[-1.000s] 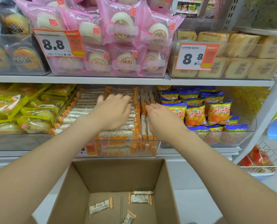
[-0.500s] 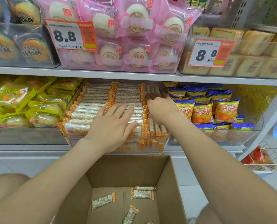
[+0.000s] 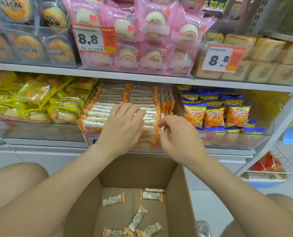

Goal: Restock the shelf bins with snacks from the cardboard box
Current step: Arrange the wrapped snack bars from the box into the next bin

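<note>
Head view: left hand fingers flat on snack bars; right hand fingers loose, empty, beside them.

The cardboard box stands on the floor before the lower shelf, with loose snack bars lying on its bottom. Directly behind it sits the middle bin, packed with rows of bars. The left hand lies on those rows; the right hand hangs just beside it, over the bin's front right corner. A bin of packets stands to the left, a bin of pouches to the right. The upper shelf runs above.
</note>
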A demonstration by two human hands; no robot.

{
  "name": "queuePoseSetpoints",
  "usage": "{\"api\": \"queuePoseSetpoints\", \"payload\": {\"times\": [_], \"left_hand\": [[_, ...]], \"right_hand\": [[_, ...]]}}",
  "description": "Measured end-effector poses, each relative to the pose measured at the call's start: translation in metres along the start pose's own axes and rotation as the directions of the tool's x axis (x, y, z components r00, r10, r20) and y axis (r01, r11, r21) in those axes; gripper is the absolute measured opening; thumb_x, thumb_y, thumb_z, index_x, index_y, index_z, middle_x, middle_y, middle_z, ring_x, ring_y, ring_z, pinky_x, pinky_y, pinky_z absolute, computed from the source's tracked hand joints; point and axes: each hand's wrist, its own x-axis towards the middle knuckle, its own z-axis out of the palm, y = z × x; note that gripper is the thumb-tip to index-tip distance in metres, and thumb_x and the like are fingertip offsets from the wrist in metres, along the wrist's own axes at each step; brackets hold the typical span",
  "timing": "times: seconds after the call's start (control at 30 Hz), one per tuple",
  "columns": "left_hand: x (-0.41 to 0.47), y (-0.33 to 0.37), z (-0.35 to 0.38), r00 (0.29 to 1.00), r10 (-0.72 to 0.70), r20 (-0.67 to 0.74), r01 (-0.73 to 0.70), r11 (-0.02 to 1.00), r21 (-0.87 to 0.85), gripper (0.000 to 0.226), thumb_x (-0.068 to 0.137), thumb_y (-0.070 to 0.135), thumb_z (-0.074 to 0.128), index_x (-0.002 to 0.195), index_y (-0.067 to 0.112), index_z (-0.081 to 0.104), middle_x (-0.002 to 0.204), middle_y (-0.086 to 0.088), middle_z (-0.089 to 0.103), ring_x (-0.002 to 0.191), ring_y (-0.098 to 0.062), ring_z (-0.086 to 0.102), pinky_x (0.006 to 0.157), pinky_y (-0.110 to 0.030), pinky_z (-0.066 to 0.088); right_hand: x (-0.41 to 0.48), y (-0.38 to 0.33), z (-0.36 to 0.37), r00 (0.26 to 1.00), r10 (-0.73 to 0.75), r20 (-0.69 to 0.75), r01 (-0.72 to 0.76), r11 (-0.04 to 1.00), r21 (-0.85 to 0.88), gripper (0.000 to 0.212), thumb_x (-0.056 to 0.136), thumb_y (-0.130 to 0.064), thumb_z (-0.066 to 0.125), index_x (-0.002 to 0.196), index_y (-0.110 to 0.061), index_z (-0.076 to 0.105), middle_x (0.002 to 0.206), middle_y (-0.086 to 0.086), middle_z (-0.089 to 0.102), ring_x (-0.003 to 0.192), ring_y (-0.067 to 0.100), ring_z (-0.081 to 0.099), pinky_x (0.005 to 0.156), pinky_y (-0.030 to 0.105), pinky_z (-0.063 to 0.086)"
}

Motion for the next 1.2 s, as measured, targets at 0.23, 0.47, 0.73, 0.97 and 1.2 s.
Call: {"api": "queuePoseSetpoints", "payload": {"times": [0.23, 0.47, 0.73, 0.97, 1.2], "left_hand": [[-0.093, 0.045, 0.008, 0.836, 0.099, 0.54, 0.027, 0.975, -0.221, 0.017, 0.096, 0.035, 0.047, 0.083, 0.024, 0.047, 0.075, 0.002, 0.062, 0.072, -0.026, 0.063, 0.06, -0.037, 0.04], [-0.196, 0.061, 0.098, 0.33, -0.086, 0.94, 0.533, 0.839, -0.11, 0.02, 0.103, 0.025, 0.045, 0.091, 0.021, 0.06, 0.093, -0.005, 0.067, 0.084, -0.029, 0.065, 0.068, -0.035, 0.05], [-0.274, 0.073, 0.163, 0.002, 0.017, 1.0, 0.503, 0.864, -0.016, 0.031, 0.107, 0.018, 0.049, 0.136, 0.021, 0.056, 0.137, -0.01, 0.055, 0.119, -0.033, 0.057, 0.094, -0.043, 0.049], [-0.311, 0.084, 0.179, -0.254, -0.02, 0.967, 0.626, 0.759, 0.18, 0.079, 0.092, -0.007, 0.069, 0.15, 0.013, 0.02, 0.166, -0.016, 0.018, 0.141, -0.039, 0.044, 0.099, -0.036, 0.042], [-0.333, 0.082, 0.199, -0.278, -0.071, 0.958, 0.578, 0.784, 0.226, 0.08, 0.087, 0.013, 0.085, 0.153, 0.008, 0.04, 0.158, -0.015, 0.039, 0.142, -0.032, 0.047, 0.111, -0.034, 0.043]], "right_hand": [[-0.062, -0.018, 0.046, 0.719, 0.091, 0.689, 0.023, 0.988, -0.155, 0.01, 0.089, -0.028, 0.049, 0.089, -0.021, 0.055, 0.086, 0.009, 0.058, 0.09, 0.037, 0.066, 0.065, 0.035, 0.045], [-0.098, 0.02, 0.153, 0.454, 0.194, 0.87, -0.176, 0.976, -0.126, 0.033, 0.094, -0.014, 0.048, 0.117, -0.016, 0.072, 0.117, 0.006, 0.068, 0.107, 0.03, 0.066, 0.093, 0.043, 0.059], [-0.187, 0.049, 0.25, 0.165, 0.33, 0.93, -0.398, 0.885, -0.243, 0.019, 0.092, -0.017, 0.076, 0.104, -0.014, 0.061, 0.101, 0.007, 0.061, 0.093, 0.023, 0.058, 0.075, 0.027, 0.046], [-0.236, 0.06, 0.295, 0.051, 0.365, 0.93, -0.482, 0.824, -0.297, 0.1, 0.078, -0.019, 0.092, 0.155, -0.03, 0.029, 0.157, 0.01, 0.014, 0.135, 0.038, 0.049, 0.105, 0.039, 0.049], [-0.247, 0.059, 0.32, 0.163, 0.392, 0.906, -0.459, 0.843, -0.282, 0.075, 0.093, -0.011, 0.076, 0.156, -0.02, 0.038, 0.165, 0.016, 0.014, 0.129, 0.035, 0.057, 0.109, 0.037, 0.048]]}}
